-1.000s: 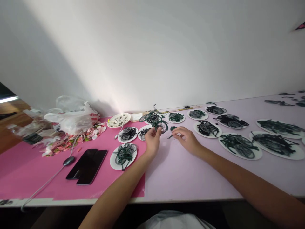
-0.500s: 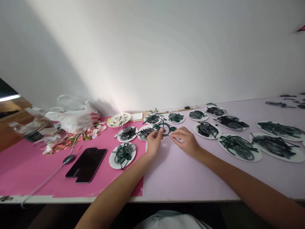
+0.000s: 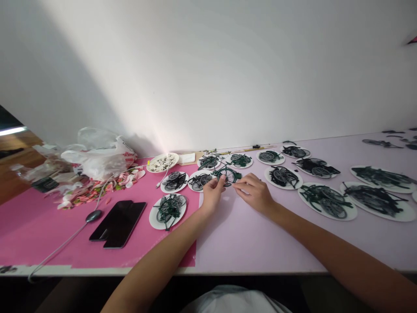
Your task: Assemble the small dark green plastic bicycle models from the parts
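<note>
A small dark green model bicycle (image 3: 226,174) is held just above the lilac table mat, between both hands. My left hand (image 3: 212,198) pinches its wheel end from the left. My right hand (image 3: 255,192) is closed in a pinch at the bicycle's right end, fingertips touching it; whether a small part sits in them is too small to tell. Round white plates with black and green bicycle parts (image 3: 169,208) lie around the hands.
More white plates of parts (image 3: 326,198) run along the back and right. A dish of small pale pieces (image 3: 162,162), a black phone (image 3: 118,222), a grey cable with a mouse-like end (image 3: 94,215), plastic bags (image 3: 97,156) and pink scraps (image 3: 94,191) lie on the pink mat at left.
The bicycle has come down from a raised, tilted hold to low over the mat. My right hand moved left from the table onto its right end.
</note>
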The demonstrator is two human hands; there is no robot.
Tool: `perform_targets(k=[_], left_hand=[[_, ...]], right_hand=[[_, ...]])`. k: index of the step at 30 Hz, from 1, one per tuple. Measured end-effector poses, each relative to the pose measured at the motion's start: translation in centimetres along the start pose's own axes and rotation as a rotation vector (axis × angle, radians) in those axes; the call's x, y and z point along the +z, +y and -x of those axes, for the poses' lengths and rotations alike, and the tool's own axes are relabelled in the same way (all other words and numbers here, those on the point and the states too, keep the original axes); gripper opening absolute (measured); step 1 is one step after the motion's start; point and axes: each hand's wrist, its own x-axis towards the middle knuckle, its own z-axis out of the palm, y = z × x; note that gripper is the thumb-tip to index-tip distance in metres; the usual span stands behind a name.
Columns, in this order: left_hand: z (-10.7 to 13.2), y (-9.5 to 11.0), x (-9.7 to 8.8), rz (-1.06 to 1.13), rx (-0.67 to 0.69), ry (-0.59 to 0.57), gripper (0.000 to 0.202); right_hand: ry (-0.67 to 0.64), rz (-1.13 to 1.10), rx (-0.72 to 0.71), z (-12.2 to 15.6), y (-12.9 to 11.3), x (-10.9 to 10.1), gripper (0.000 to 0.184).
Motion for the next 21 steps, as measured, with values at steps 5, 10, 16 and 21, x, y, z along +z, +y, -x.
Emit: perform_targets(k=[5,10,16,21], left_hand=[[0.1,0.1,0.0,0.020,-0.012,-0.015,0.059],[-0.3,-0.3,-0.1,0.036,-0.026,-0.022,0.061],[-0.7,-1.0,-0.2,0.131,-0.073,-0.054,0.060],[-0.7,-1.0,-0.2,0.141,-0.089,-0.064,0.060]], right_hand=[[-0.004,-0.006,-0.003,0.2,0.2,0.0,0.026],[0.004,0.036,-0.016,0.2,0.2,0.1,0.026],[0.062,0.050,-0.083,0.1,0.1,0.0,0.024],[0.079,0.046,-0.075,0.0,0.0,-0.1,0.025]])
